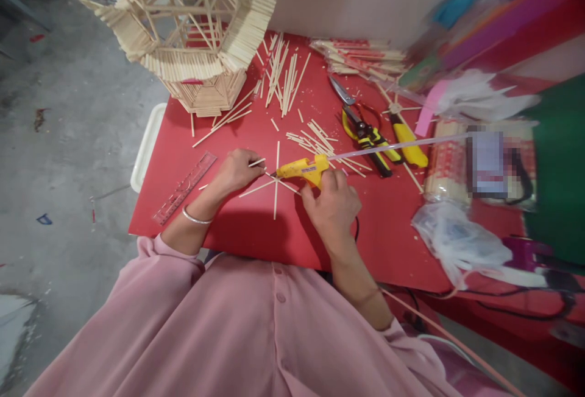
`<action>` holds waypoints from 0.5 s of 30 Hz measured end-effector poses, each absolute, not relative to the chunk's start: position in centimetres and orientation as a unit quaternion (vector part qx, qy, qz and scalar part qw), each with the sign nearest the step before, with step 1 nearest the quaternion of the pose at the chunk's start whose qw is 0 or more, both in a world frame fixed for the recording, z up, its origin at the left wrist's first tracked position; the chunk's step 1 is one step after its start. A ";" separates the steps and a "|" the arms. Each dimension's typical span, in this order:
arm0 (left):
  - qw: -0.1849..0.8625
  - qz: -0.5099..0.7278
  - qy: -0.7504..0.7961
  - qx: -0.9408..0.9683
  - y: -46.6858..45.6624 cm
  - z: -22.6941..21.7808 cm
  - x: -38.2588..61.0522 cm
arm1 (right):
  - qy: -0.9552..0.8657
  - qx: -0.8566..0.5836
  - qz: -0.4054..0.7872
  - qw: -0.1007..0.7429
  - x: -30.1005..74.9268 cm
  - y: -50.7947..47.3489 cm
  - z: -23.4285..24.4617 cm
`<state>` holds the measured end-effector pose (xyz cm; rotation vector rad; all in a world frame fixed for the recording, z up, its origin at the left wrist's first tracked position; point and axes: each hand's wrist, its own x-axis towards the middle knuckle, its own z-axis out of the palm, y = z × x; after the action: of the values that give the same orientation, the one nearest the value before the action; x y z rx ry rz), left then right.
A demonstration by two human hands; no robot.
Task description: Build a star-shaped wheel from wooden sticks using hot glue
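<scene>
My right hand (336, 202) is wrapped round a yellow hot glue gun (301, 169), with a long glue stick (397, 146) trailing from its back. The gun's nozzle points left, close to the centre of a star of thin wooden sticks (276, 199) lying on the red table. My left hand (240, 168) is closed at the star's upper left side, with a short wooden stick (256, 162) between its fingers. Whether the nozzle touches the sticks I cannot tell. A clear ruler (185, 189) lies left of my left hand.
A pavilion model of sticks (201, 89) stands at the back left. Loose sticks (286, 77) lie behind the glue gun. Yellow-black pruning shears (365, 132), a yellow-handled tool (408, 141), bagged sticks (448, 162) and a plastic bag (457, 238) are at the right.
</scene>
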<state>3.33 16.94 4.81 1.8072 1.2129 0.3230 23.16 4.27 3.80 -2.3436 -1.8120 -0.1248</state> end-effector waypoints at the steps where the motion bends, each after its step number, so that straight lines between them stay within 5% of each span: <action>1: 0.453 0.132 0.491 0.732 16.9 4.8 3.3 | -0.610 -0.786 -0.041 0.089 23.2 4.3 3.8; 15: 0.448 0.127 0.486 0.739 17.1 4.7 3.3 | -0.596 -0.797 -0.036 0.093 23.1 4.2 3.9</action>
<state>3.29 17.06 4.75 1.8295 1.2038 0.3132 23.05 4.24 3.87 -2.3646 -1.7704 -0.1059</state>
